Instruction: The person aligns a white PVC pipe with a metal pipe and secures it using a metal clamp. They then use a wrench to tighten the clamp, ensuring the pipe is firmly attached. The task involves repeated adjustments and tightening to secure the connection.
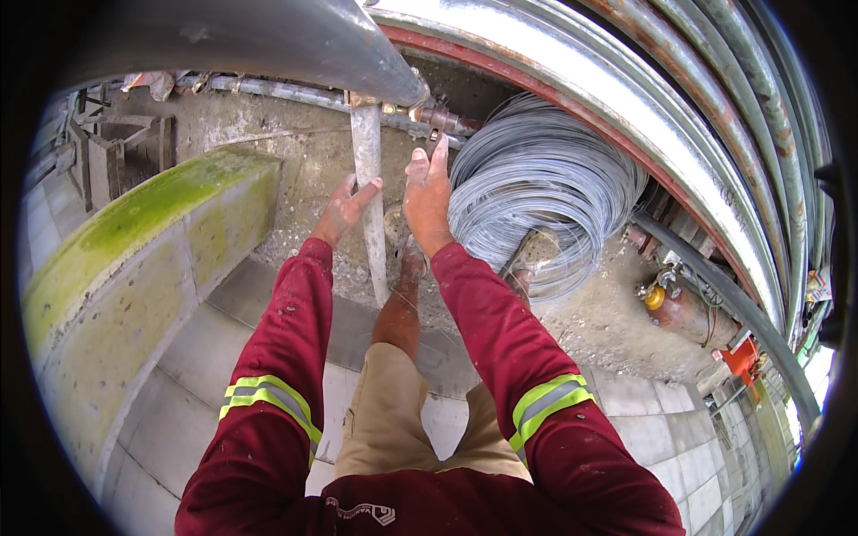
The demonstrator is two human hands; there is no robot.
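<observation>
My right hand (427, 198) is closed around a small dark hand tool, its rusty metal head (434, 138) rising past my fingertips; it looks like pliers, but most of it is hidden in my grip. Just left of it stands an upright grey metal pole (367, 161). My left hand (343, 213) is beside that pole, thumb and forefinger apart, the thumb tip overlapping the pole's edge. I see nothing held in it. A large coil of thin grey wire (536, 170) lies right of my right hand, and my right foot is at its near edge.
A thick grey pipe (250, 45) crosses overhead at upper left. Long metal pipes (715, 80) and a red-edged beam (536, 71) curve along the right. A mossy concrete wall (152, 232) is on the left, a gas cylinder (684, 313) at right, wooden frames (116, 156) far left.
</observation>
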